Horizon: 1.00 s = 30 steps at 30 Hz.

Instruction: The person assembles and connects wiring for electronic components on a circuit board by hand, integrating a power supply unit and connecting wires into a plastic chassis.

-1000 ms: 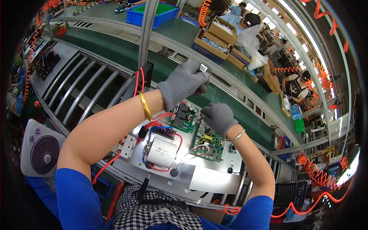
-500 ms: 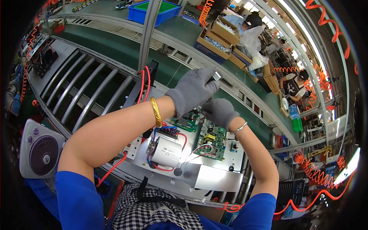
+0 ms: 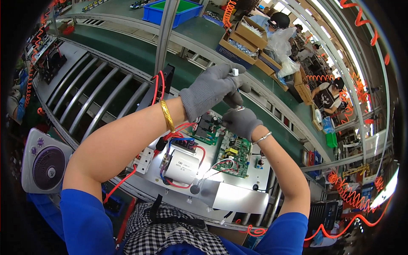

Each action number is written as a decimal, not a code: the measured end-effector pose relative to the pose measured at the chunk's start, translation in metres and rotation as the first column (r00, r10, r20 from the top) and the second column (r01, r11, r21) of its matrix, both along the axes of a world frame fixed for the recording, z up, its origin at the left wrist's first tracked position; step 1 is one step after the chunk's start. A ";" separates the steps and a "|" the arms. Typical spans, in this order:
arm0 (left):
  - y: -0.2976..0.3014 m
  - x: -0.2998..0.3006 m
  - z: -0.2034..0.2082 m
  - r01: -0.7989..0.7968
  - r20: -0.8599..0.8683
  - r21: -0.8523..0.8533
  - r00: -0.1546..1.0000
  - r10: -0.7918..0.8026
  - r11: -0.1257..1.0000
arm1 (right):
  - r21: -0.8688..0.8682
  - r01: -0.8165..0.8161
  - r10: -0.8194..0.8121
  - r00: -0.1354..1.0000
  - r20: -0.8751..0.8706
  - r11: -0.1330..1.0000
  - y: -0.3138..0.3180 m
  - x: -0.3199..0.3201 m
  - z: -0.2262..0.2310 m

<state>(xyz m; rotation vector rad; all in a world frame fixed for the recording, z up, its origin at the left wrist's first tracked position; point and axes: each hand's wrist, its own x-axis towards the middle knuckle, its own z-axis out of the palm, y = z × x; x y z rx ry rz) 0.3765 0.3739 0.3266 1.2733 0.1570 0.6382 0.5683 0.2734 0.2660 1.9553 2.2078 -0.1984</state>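
Note:
My left hand (image 3: pixel 212 90), in a grey glove, is closed with a small white plug connector (image 3: pixel 235 72) between its fingers. Just below it, my right hand (image 3: pixel 241 123), also gloved, is closed around a small white piece (image 3: pixel 240 109), perhaps another connector; its kind is hard to make out. Both hands hover above the far edge of a metal plate assembly. On that plate sit a green circuit board (image 3: pixel 235 155), a second board (image 3: pixel 208 127) partly under my left hand, and a big white cylindrical capacitor (image 3: pixel 181 166) with red and blue wires.
The assembly rests on a roller conveyor (image 3: pixel 95 95). A small fan (image 3: pixel 46 163) stands at the left. Beyond an upright metal post (image 3: pixel 166 40) are a blue bin (image 3: pixel 180 17) and cardboard boxes (image 3: pixel 238 46). Coiled orange air hoses hang at the right, where other people work.
My left hand has shifted slightly up and left, and its white connector has turned. My right hand has rotated, bringing a small white piece at its fingertips into view.

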 end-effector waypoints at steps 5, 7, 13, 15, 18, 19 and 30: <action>0.009 -0.005 -0.001 0.038 0.016 -0.126 0.999 -0.036 0.991 | 0.029 0.020 -0.020 1.000 0.005 0.999 -0.001 0.000 -0.004; 0.012 -0.001 -0.005 0.076 0.046 -0.181 0.997 -0.069 0.981 | 0.080 -0.005 0.007 1.000 -0.023 0.997 -0.006 0.005 -0.004; 0.013 -0.001 -0.013 0.164 0.081 -0.292 0.986 -0.147 0.942 | 0.379 -0.015 0.008 1.000 0.020 0.925 -0.027 -0.008 0.006; 0.007 -0.004 -0.010 0.136 0.031 -0.167 0.991 -0.133 0.977 | 0.472 0.108 -0.071 0.993 -0.095 0.875 -0.030 -0.011 0.032; -0.004 -0.004 -0.005 0.110 -0.044 -0.005 0.993 -0.111 0.994 | 0.537 0.349 -0.100 0.894 -0.437 0.768 -0.037 0.002 0.059; -0.006 -0.005 -0.004 0.122 -0.097 0.073 0.989 -0.114 0.990 | 0.372 0.463 -0.081 0.706 -0.704 0.804 -0.040 -0.006 0.073; -0.007 0.004 -0.011 -0.235 0.082 0.614 0.968 0.235 0.753 | 0.112 0.624 0.005 0.171 -0.985 0.774 -0.050 -0.039 0.095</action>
